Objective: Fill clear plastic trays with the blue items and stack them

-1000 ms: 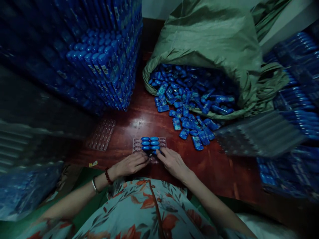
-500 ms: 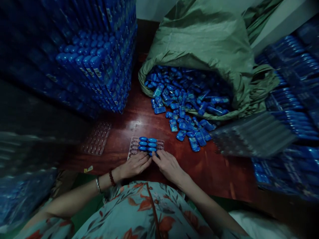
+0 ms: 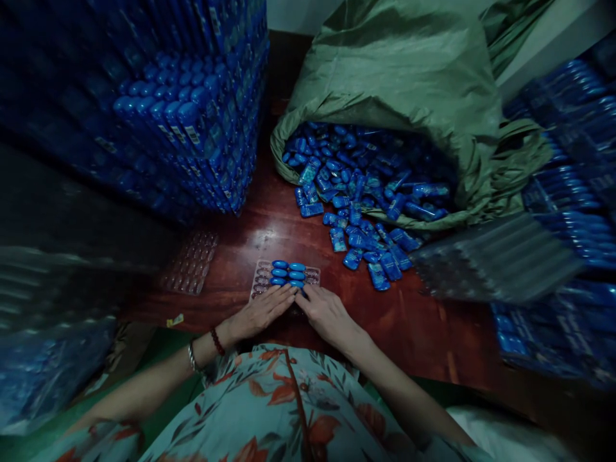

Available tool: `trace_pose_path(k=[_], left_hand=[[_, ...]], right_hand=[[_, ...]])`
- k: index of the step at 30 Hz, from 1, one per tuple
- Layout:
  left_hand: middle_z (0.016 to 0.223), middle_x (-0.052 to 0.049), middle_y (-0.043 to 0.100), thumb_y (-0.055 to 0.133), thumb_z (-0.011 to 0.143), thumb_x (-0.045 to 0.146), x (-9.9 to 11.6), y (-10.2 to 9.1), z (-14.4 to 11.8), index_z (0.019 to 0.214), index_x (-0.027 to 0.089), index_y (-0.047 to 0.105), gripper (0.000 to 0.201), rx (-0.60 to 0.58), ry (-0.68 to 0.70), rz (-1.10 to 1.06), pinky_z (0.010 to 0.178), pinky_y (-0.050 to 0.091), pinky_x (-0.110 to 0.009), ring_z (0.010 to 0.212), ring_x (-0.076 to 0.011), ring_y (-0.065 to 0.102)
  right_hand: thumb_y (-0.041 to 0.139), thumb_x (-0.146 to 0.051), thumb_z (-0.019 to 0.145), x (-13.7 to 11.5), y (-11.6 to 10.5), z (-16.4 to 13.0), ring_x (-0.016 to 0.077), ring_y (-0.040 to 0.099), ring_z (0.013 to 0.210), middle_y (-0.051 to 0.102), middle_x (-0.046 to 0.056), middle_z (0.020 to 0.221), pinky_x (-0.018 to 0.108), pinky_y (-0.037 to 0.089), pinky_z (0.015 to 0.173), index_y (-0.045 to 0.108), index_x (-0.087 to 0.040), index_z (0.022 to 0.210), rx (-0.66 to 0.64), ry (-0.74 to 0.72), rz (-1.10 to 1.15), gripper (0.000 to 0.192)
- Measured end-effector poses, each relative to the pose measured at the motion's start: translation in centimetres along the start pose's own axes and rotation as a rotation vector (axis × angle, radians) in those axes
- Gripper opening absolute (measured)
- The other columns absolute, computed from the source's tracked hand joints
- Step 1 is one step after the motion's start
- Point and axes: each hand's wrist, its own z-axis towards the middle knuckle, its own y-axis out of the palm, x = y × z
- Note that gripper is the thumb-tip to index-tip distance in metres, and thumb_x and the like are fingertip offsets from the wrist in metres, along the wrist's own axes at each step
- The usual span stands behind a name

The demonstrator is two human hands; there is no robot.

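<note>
A clear plastic blister tray (image 3: 261, 277) lies on the dark red wooden table (image 3: 423, 327) right in front of me. Two short rows of small blue containers (image 3: 287, 274) fill its middle pockets. My left hand (image 3: 262, 311) lies flat over the tray's near part, fingers stretched toward the blue containers. My right hand (image 3: 327, 313) rests beside it, fingertips at the near edge of the filled pockets. Whether either hand grips a container is hidden by the fingers.
A green sack (image 3: 409, 90) lies open at the back, spilling loose blue containers (image 3: 366, 240) onto the table. A tall stack of filled blue trays (image 3: 192, 122) stands at the left. An empty clear tray (image 3: 190, 262) lies left; stacked clear trays (image 3: 495, 260) and more blue stacks (image 3: 568, 212) at right.
Both hands have slid forward a little over the tray, the left now covering more of its near pockets. The blue rows stay in place.
</note>
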Motion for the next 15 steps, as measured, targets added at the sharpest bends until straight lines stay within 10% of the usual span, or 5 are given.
trace_pose_path(k=[7, 12, 15], left_hand=[[0.141, -0.016, 0.041, 0.026, 0.093, 0.004, -1.3, -1.5, 0.9, 0.147, 0.018, 0.006, 0.059, -0.01, -0.013, -0.143, 0.108, 0.038, -0.039, 0.136, -0.0158, 0.029], [0.143, -0.015, 0.039, 0.031, 0.088, -0.001, -1.0, -1.3, 0.7, 0.146, 0.018, 0.008, 0.066, 0.029, -0.03, -0.187, 0.109, 0.036, -0.042, 0.135, -0.0181, 0.032], [0.142, -0.015, 0.04, 0.042, 0.089, 0.007, -1.6, -1.9, 2.2, 0.145, 0.02, 0.015, 0.063, 0.164, -0.026, -0.209, 0.107, 0.037, -0.047, 0.134, -0.0223, 0.034]], right_hand=[[0.049, -0.011, 0.087, -0.1, -0.3, 1.4, 0.019, 0.058, 0.083, 0.061, 0.008, 0.091, 0.029, 0.046, 0.069, 0.061, -0.017, 0.105, -0.035, -0.027, 0.008, 0.022], [0.046, -0.016, 0.09, 1.1, 2.1, -0.7, 0.0162, 0.058, 0.084, 0.064, 0.007, 0.093, 0.027, 0.046, 0.074, 0.06, -0.019, 0.112, 0.282, 0.045, 0.108, 0.026], [0.042, -0.021, 0.093, 4.5, 3.1, -1.6, 0.0164, 0.057, 0.088, 0.063, 0.007, 0.096, 0.027, 0.046, 0.078, 0.06, -0.02, 0.114, 0.483, 0.323, 0.156, 0.028]])
